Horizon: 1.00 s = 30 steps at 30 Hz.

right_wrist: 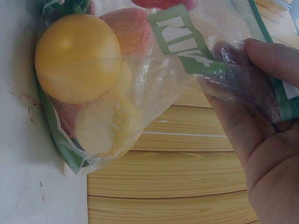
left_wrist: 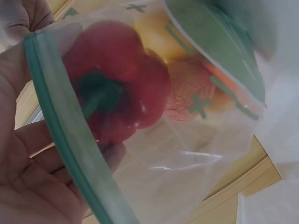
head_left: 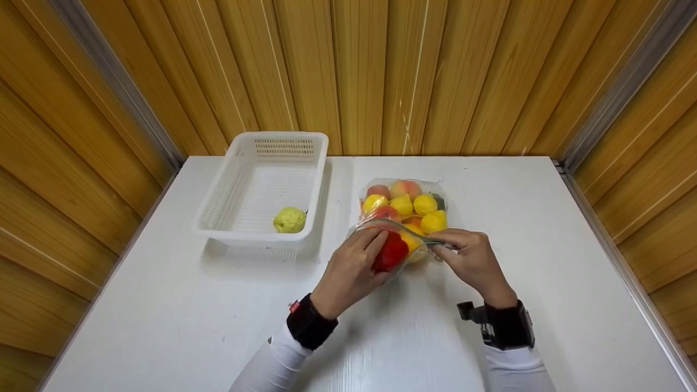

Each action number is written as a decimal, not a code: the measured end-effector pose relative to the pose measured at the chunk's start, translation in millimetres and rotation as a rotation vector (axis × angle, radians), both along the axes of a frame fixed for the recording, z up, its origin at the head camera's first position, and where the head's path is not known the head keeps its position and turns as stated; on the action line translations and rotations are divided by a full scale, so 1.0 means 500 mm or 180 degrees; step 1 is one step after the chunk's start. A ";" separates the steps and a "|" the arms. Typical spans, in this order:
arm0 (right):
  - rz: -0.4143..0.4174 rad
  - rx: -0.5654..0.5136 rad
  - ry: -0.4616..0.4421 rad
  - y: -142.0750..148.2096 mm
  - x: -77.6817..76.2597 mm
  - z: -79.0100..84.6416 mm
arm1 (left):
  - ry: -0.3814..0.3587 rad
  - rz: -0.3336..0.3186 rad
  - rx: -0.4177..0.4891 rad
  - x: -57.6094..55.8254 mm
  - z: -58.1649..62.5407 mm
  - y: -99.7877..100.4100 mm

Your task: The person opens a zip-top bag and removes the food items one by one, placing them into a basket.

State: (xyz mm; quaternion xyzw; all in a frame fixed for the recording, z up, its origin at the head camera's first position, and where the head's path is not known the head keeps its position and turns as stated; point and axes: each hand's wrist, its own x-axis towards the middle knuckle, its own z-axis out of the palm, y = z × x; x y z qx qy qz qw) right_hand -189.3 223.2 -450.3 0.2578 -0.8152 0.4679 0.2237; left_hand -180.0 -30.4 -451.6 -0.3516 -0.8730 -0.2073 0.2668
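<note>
A clear zip bag [head_left: 403, 181] with a green closure strip lies on the table, its mouth toward me. Lemons [head_left: 425, 204], a peach [head_left: 406, 189] and other produce fill it. Just inside the mouth is a red bell pepper [head_left: 393, 251], its green stem [left_wrist: 100, 93] facing outward in the left wrist view. My left hand [head_left: 354, 264] holds the pepper at the mouth, fingertips showing through the plastic. On the right, my right hand [head_left: 469, 256] pinches the bag's rim between thumb and fingers. A yellow round fruit [right_wrist: 78, 58] shows through the bag in the right wrist view.
Left of the bag stands a white plastic basket [head_left: 218, 235] with slotted walls. One wrinkled yellow-green fruit [head_left: 289, 220] lies in its near right corner. Wood-patterned panels [head_left: 359, 76] close off the back and sides of the white table [head_left: 163, 305].
</note>
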 end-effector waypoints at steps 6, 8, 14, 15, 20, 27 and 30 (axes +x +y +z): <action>-0.0010 0.0007 0.0008 0.001 -0.001 -0.001 | -0.0301 -0.0178 0.0360 0.010 0.014 -0.017; -0.0007 0.0018 0.0019 0.001 -0.001 -0.002 | -0.0409 -0.0239 0.0512 0.013 0.019 -0.024; -0.0023 0.0027 0.0035 0.003 0.001 0.001 | -0.0607 -0.0307 0.0905 0.016 0.041 -0.039; -0.0027 0.0029 0.0043 0.004 0.001 0.001 | -0.0612 -0.0298 0.0950 0.015 0.044 -0.042; -0.0046 0.0083 0.0082 0.006 0.002 0.003 | -0.0532 -0.0243 0.1151 0.012 0.057 -0.056; -0.0071 0.0116 0.0086 0.006 0.001 0.002 | -0.0388 -0.0039 0.1432 0.001 0.072 -0.083; -0.0066 0.0123 0.0068 0.006 0.000 0.001 | -0.0380 0.0067 0.1541 -0.009 0.073 -0.100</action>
